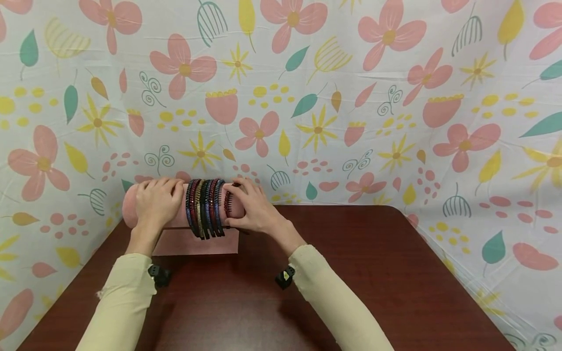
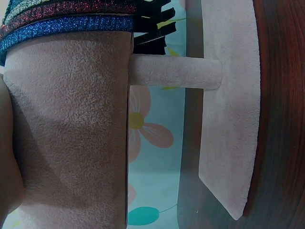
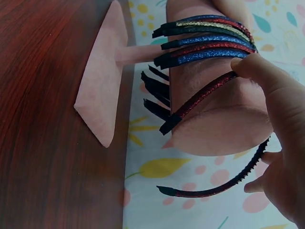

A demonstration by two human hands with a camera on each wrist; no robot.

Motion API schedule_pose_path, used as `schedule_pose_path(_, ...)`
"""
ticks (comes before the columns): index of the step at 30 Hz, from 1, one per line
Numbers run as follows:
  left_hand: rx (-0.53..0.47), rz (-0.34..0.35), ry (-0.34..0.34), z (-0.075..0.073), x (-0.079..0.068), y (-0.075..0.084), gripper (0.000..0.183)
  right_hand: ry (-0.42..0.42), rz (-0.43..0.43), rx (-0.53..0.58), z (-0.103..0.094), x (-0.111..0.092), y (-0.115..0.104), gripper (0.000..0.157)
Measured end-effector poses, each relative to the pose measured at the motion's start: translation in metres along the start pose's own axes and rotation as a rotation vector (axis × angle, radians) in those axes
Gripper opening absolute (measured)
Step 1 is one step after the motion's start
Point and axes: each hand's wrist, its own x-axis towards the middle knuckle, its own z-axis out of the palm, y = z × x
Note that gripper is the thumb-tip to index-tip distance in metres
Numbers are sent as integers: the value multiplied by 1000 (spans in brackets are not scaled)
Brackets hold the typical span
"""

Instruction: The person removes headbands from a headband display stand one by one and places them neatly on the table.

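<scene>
A pink plush headband stand [image 1: 193,243] has a thick horizontal roll on a post and flat base. My left hand [image 1: 159,199] holds the left part of the roll from above, its fingers bent over the top. At the right end, my right hand [image 1: 256,207] grips a dark red glitter headband [image 3: 205,98] with small teeth inside. One arm of it slants across the roll's near side under the thumb; the other, by the fingers, extends past the round end. The hand hides its middle. Several glittery headbands [image 1: 204,207] in blue, red, gold and dark green sit side by side mid-roll.
The stand is on a dark reddish-brown wooden table [image 1: 333,273], close to its back edge. A white cloth [image 1: 281,87] printed with flowers and leaves hangs behind and around the table. Both sleeves carry small black wrist cameras [image 1: 285,277].
</scene>
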Motion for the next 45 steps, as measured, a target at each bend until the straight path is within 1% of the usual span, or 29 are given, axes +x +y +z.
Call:
schedule_pose_path(4, 0, -3, -13, 0, 0, 0, 45, -1, 5, 0, 1, -1, 0, 79)
schedule_pose_path(9, 6, 0, -29, 0, -1, 1, 45, 17, 6, -20, 2, -4, 0, 78)
schedule_pose_path(15, 4, 1, -27, 0, -1, 2, 45, 31, -2, -22, 1, -4, 0, 79)
schedule_pose_path(24, -1, -1, -26, 0, -2, 3, 44, 31, 45, -44, 0, -7, 0, 81)
schedule_pose_path(28, -3, -6, -27, -1, -3, 3, 44, 49, 51, -41, -1, -10, 3, 81)
schedule_pose_path(37, -6, -29, -47, -3, -2, 1, 49, 66, 92, -108, -6, -17, 14, 84)
schedule_pose_path(42, -3, -21, -39, -3, -2, 1, 48, 94, 117, -84, -6, -23, 20, 84)
schedule_pose_path(45, 0, -18, -45, -3, -1, 1, 48, 118, 126, -72, -7, -27, 23, 83)
